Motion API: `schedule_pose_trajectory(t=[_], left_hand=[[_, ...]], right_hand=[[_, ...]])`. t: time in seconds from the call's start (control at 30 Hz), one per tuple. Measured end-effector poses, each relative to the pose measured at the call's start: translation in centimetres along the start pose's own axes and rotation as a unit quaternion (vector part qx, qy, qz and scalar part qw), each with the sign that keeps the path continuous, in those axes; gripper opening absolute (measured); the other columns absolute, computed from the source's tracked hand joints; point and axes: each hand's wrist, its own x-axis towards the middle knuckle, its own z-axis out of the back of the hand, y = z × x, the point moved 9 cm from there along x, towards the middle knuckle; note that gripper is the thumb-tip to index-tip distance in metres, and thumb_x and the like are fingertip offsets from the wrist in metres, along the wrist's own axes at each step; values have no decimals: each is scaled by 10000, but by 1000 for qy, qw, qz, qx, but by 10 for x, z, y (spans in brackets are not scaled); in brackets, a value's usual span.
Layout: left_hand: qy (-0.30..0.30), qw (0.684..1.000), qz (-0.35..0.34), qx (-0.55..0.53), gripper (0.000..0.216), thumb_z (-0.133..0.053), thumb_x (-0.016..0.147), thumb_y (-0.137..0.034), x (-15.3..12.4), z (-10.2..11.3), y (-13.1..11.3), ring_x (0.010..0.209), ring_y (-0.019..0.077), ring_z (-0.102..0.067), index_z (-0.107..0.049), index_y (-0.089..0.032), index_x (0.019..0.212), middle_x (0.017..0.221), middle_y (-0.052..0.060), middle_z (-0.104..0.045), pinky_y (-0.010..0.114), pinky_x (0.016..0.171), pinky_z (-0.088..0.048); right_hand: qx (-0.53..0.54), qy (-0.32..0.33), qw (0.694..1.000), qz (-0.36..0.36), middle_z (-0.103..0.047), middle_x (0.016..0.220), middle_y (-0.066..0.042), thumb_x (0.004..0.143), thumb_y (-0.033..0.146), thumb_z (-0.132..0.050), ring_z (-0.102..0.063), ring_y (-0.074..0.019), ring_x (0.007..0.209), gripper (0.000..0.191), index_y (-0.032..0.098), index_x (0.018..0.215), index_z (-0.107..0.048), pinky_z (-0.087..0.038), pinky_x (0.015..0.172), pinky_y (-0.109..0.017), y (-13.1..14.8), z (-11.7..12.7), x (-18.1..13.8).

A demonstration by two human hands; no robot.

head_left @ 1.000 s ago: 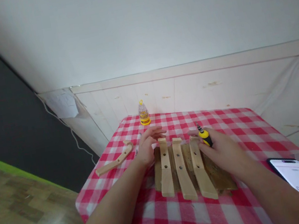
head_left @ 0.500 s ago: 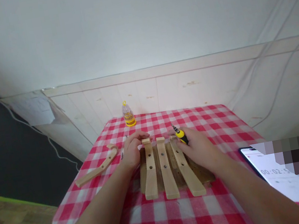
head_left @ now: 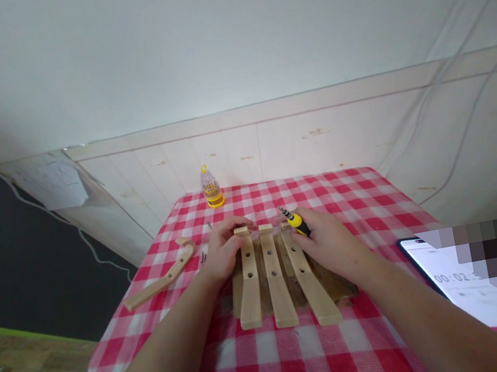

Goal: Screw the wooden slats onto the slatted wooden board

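Note:
My left hand (head_left: 222,251) is closed around the far end of the left wooden hook (head_left: 251,304), its thumb on the near side and its fingers behind. My right hand (head_left: 330,239) holds a yellow and black screwdriver (head_left: 298,224), its metal tip pointing up and to the left, clear of the wood. Some fingers of that hand reach behind the right wooden hook (head_left: 313,287). Between the hands lies a middle wooden hook (head_left: 280,299). All three have two dark holes or screws each and lie across a brown wooden board (head_left: 340,285).
A loose wooden hook (head_left: 155,287) lies left on the checked tablecloth (head_left: 354,347). Small screws (head_left: 203,257) rest beside my left hand. A clear bit case with a yellow base (head_left: 214,195) stands near the wall. A phone (head_left: 467,282) showing a timer is at the right.
My left thumb has come onto the far end of the left hook. The screwdriver has shifted slightly left in my right hand. The view has tilted a little.

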Motion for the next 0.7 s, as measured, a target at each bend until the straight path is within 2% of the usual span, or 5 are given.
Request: schedule_pose_trajectory(t=[0.27,0.37,0.5,0.6,0.7], left_hand=[[9,998,-11,64,203,-564,656,-225,1,-1,1,750,173,-578,-650,-150,825,823,38,-655,273,683,-449],[11,997,-18,72,188,-559,667,-213,1,0,1,773,177,-583,-646,-157,824,850,37,-663,278,704,-452],[9,996,-33,78,177,-528,702,-206,2,0,-1,802,178,-585,-652,-158,819,827,28,-666,279,751,-445],[5,998,-37,48,257,-448,770,-296,2,0,3,787,188,-592,-653,-143,796,799,47,-663,293,740,-450],[-6,1000,4,-27,378,-371,794,-387,4,0,16,764,195,-610,-647,-132,832,825,70,-670,299,688,-463]], right_hand=[[5,-19,1000,11,-633,822,-56,824,212,-488,-576,-163,723,99,168,866,-566,-393,625,-261,-2,-1,1],[11,-22,999,25,-641,870,-64,832,201,-476,-588,-167,764,119,171,893,-575,-410,652,-268,0,0,1],[9,-21,999,23,-647,828,-56,828,209,-481,-597,-170,741,122,168,889,-579,-424,640,-272,1,0,1],[27,-31,999,35,-666,925,-63,831,238,-488,-618,-178,813,207,187,1002,-595,-453,691,-283,4,3,-1],[25,-49,998,32,-665,1013,-77,823,233,-477,-627,-196,891,303,196,1100,-594,-473,748,-301,3,7,-4]])
